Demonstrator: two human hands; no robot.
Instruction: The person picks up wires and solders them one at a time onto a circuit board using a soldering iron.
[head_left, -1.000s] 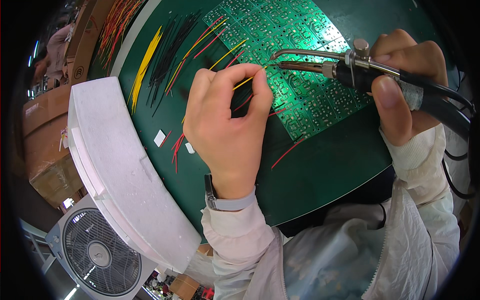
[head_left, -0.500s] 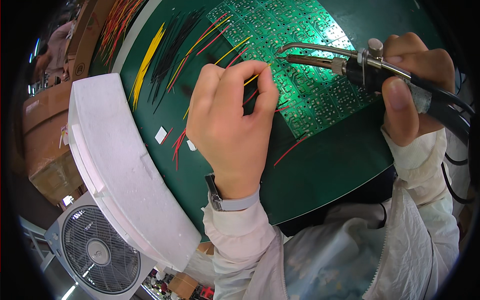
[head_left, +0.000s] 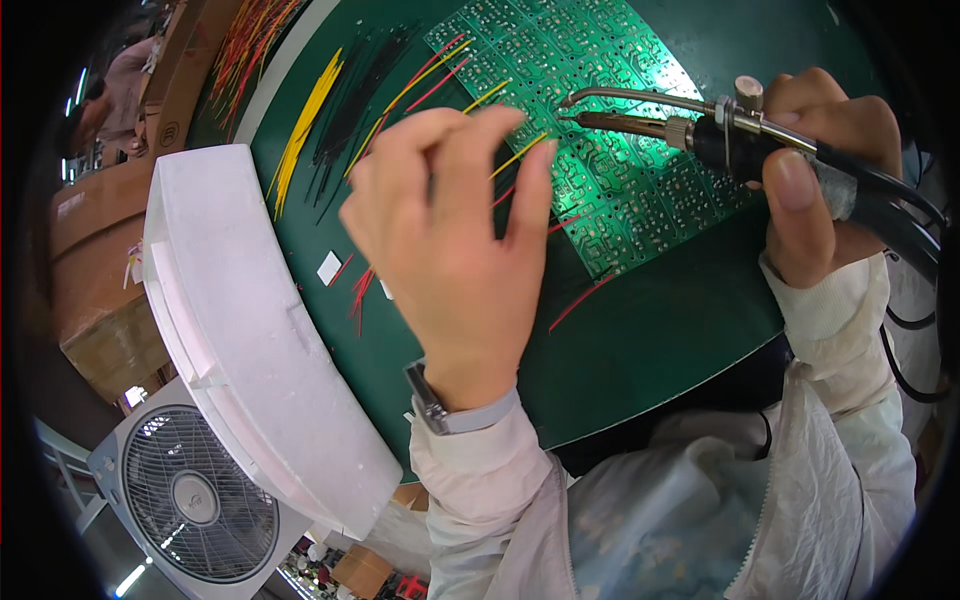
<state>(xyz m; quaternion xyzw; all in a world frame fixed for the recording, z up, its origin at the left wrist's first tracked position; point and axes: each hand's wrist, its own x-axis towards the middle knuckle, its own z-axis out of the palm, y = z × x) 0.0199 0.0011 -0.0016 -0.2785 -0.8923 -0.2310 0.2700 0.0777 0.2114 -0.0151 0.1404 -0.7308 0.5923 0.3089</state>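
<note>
The green printed circuit board panel (head_left: 590, 60) lies on the dark green tabletop (head_left: 640, 370), its solder side up, as far as I can see from here, and a bright patch of light shines off its right part. Over the panel's left edge, the person's left hand (head_left: 450, 210) is released: thumb and index finger stand apart, and 1 yellow wire (head_left: 519, 156) shows in the gap between them, its tip reaching over the panel; I can't tell whether the other fingers touch any wire. That hand is a little blurred, and a watch with a grey band (head_left: 485, 412) circles its wrist. At the panel's right side the right hand (head_left: 825, 170) is wrapped around a black-handled soldering iron (head_left: 720, 150) with a curved metal tube (head_left: 640, 94) clamped along it. Iron tip and tube end sit close together above the panel's middle; whether either touches the board, I can't say. Just at the panel's near corner lies 1 loose red wire (head_left: 578, 304). Left of the panel, black wires (head_left: 355, 110) are spread out, and beyond those, farther from it, a bundle of yellow wires (head_left: 303, 140). Nearer the person and well left of the panel stand a white foam block (head_left: 270, 340) and, farther out, a grey box fan (head_left: 195, 500).
</note>
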